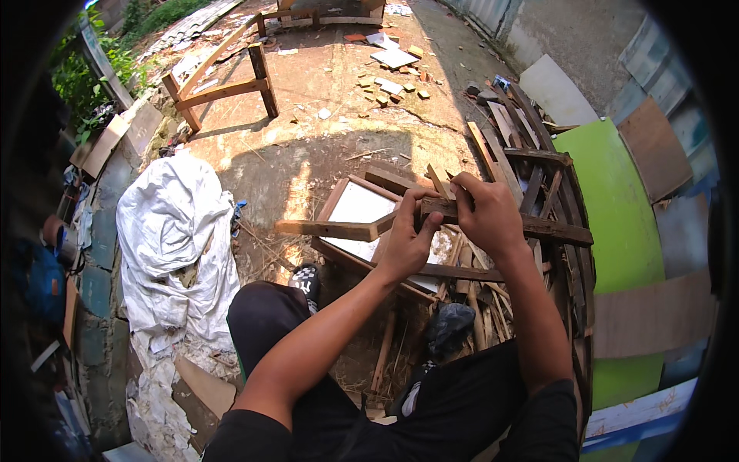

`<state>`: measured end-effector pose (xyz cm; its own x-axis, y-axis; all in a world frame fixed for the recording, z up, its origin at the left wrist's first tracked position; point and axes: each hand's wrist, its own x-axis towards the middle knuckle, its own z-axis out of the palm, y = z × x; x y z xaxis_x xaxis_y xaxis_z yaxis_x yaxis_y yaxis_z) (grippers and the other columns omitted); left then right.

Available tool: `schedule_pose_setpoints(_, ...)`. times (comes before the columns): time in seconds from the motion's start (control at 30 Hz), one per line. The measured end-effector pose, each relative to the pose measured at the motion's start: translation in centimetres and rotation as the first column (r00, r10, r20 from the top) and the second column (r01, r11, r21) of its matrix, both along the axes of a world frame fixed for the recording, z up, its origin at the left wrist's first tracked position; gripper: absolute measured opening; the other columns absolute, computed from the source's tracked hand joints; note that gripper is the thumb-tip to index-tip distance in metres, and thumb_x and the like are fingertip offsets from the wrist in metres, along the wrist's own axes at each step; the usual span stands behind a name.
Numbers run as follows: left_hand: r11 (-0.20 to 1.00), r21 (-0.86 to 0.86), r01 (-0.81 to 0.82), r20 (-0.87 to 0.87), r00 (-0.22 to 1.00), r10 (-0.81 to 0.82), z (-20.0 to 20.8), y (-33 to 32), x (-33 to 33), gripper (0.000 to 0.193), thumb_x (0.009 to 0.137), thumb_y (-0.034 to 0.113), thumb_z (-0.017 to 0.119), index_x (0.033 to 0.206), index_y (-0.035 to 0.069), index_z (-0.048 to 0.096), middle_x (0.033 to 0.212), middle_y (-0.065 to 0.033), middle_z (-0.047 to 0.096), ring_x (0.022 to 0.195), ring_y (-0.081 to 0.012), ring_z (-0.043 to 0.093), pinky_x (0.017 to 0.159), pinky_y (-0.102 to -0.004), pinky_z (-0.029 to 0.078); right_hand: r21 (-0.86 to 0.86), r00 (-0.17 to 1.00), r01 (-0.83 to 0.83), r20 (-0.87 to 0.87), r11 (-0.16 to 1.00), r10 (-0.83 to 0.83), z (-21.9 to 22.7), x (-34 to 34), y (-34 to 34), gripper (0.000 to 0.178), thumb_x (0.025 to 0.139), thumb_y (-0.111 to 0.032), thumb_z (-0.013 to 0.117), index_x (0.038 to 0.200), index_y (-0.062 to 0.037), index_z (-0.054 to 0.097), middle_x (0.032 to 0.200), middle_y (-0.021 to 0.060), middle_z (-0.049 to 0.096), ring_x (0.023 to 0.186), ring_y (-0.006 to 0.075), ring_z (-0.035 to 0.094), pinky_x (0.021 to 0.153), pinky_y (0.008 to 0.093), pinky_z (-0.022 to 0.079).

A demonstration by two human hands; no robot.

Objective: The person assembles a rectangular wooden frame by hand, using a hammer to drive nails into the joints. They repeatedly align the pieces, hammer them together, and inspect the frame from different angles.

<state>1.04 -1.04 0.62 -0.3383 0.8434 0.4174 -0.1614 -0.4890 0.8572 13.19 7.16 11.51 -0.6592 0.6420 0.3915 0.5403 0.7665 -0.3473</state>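
No screens or labels visible. Possible sign: narrow pale rectangular board [96, 52], tilted, far upper left against green foliage; face unreadable. Possible packaging: large crumpled white woven plastic sacking [175, 231], spread over ground at left, beside person's knee; whether emptied sack or plain sheet, cannot tell.

A white tarp [175, 231] is lying crumpled at left, a wooden frame [223, 85] is standing beyond, and a green board [616, 208] is leaning at right.
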Motion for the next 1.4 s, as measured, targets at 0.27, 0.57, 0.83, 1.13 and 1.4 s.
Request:
schedule_pose_setpoints(0.27,0.999,-0.038,0.004,-0.041,0.999,-0.006,-1.2,0.3,-0.3,0.035,0.107,0.023,0.061,0.135,0.007,0.045,0.111,-0.0096,0.060,0.098,-0.0156,0.059,0.089,-0.0303,0.047,0.037,1.000,-0.005,-0.015,0.999,0.006,-0.1,0.1,0.1,0.013,0.096,-0.016,0.064,0.099,-0.0064,0.071,0.079,0.0211,0.071,0.075,0.0427,0.070,0.068,0.0516,0.054)
schedule_pose_setpoints(0.57,0.999,-0.044,-0.014,-0.099,0.995,0.009,-0.7,0.0,-0.2,0.037,0.108,0.024,0.059,0.138,0.009,0.043,0.109,-0.0066,0.060,0.098,-0.0112,0.055,0.087,-0.0268,0.045,0.030,1.000,0.008,-0.015,1.000,-0.008,0.3,0.2,-0.1,0.013,0.097,-0.017,0.064,0.099,-0.0066,0.071,0.076,0.0210,0.070,0.072,0.0424,0.070,0.067,0.0500,0.055)
schedule_pose_setpoints(0.83,0.999,-0.049,-0.012,-0.112,0.994,0.006,-0.8,0.0,-0.1,0.042,0.108,0.029,0.059,0.140,0.009,0.041,0.107,-0.0046,0.059,0.096,-0.0104,0.054,0.085,-0.0264,0.046,0.010,1.000,0.019,0.003,1.000,-0.019,0.0,0.2,0.2,0.014,0.097,-0.017,0.064,0.101,-0.0068,0.073,0.073,0.0232,0.068,0.072,0.0439,0.069,0.067,0.0509,0.054)
schedule_pose_setpoints(1.13,0.999,-0.035,-0.014,-0.112,0.994,0.010,-0.3,-0.1,-0.1,0.043,0.108,0.031,0.059,0.139,0.008,0.041,0.109,-0.0057,0.058,0.097,-0.0120,0.055,0.087,-0.0281,0.047,-0.011,0.998,0.052,0.020,0.999,-0.052,0.3,0.1,-0.4,0.016,0.097,-0.018,0.063,0.101,-0.0069,0.073,0.075,0.0234,0.069,0.073,0.0436,0.070,0.069,0.0516,0.055)
schedule_pose_setpoints(1.4,0.994,-0.102,-0.049,-0.103,0.994,0.039,-0.6,0.0,-0.1,0.035,0.105,0.020,0.064,0.130,0.006,0.044,0.111,-0.0149,0.062,0.103,-0.0218,0.061,0.092,-0.0357,0.048,-0.013,0.999,0.041,0.013,0.999,-0.041,0.1,0.1,-0.1,0.016,0.097,-0.018,0.063,0.103,-0.0075,0.073,0.075,0.0232,0.070,0.073,0.0436,0.070,0.069,0.0519,0.055)
